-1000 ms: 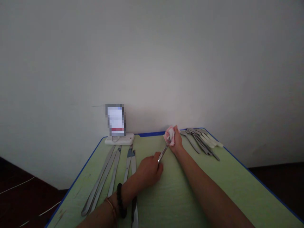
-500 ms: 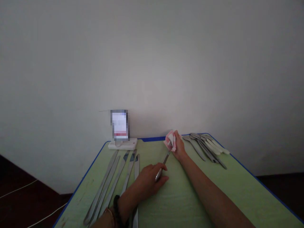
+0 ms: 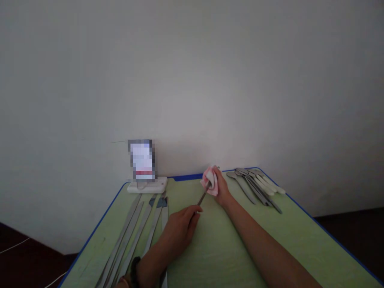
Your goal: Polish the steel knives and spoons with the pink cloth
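Note:
My left hand (image 3: 180, 228) is closed round the handle of a thin metal utensil (image 3: 203, 198) that slants up and away toward the wall. Its far end is buried in a pink and white cloth (image 3: 209, 181). My right hand (image 3: 221, 188) is closed on that cloth, wrapped about the utensil's tip, so the tip is hidden. Both hands are over the middle of a green table (image 3: 270, 240) with a blue edge.
Several long metal knives (image 3: 141, 232) lie side by side at my left. A pile of spoons and pale-handled cutlery (image 3: 255, 182) lies at the far right. A small blurred card on a white stand (image 3: 145, 185) stands against the wall.
My left hand has slid a little nearer the cloth along the utensil. The cloth hand has shifted slightly left. The camera view has also drifted.

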A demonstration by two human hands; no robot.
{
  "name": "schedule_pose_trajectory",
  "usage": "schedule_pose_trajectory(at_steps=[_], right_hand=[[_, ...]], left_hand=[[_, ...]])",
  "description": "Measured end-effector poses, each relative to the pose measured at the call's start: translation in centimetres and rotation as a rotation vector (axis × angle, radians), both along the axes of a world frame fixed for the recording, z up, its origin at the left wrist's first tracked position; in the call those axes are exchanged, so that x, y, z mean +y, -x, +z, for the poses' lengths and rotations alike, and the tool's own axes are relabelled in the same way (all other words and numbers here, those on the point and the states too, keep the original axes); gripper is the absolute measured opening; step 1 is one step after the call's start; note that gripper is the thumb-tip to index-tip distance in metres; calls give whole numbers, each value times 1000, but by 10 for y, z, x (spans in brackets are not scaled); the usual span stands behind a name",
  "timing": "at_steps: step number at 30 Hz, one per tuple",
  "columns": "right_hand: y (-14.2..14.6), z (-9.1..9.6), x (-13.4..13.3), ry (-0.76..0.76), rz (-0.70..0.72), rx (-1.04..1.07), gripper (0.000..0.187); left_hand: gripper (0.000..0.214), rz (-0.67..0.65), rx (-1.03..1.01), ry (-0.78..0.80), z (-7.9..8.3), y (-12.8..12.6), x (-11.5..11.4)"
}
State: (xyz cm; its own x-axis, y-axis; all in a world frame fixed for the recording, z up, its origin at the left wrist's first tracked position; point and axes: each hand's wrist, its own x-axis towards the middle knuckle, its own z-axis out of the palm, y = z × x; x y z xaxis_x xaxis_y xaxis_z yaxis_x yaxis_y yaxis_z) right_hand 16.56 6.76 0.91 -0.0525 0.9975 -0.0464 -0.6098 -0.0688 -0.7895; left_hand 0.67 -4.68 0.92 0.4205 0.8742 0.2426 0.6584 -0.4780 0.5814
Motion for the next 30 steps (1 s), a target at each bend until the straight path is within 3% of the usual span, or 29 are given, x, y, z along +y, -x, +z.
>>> schedule_pose_trajectory(at_steps=[3,5,14,18,24,30], right_hand=[[-5,4,5,76,-60,247,35],[-7,5,5,87,-64,278,37],[-1,-11,2,-67,208,-116,43],[-2,-11,4,1,120,-20,39],[-6,0,7,140,-27,212,29],[-2,-5,4,19,-18,30,40]], left_hand=[[30,20,-1,52,0,-2,0],[31,31,-46,75,1,-2,0],[38,140,-255,113,-1,2,2],[41,104,-213,150,2,2,2],[46,-155,-80,115,2,1,-3],[30,-11,-139,267,-4,-1,3]])
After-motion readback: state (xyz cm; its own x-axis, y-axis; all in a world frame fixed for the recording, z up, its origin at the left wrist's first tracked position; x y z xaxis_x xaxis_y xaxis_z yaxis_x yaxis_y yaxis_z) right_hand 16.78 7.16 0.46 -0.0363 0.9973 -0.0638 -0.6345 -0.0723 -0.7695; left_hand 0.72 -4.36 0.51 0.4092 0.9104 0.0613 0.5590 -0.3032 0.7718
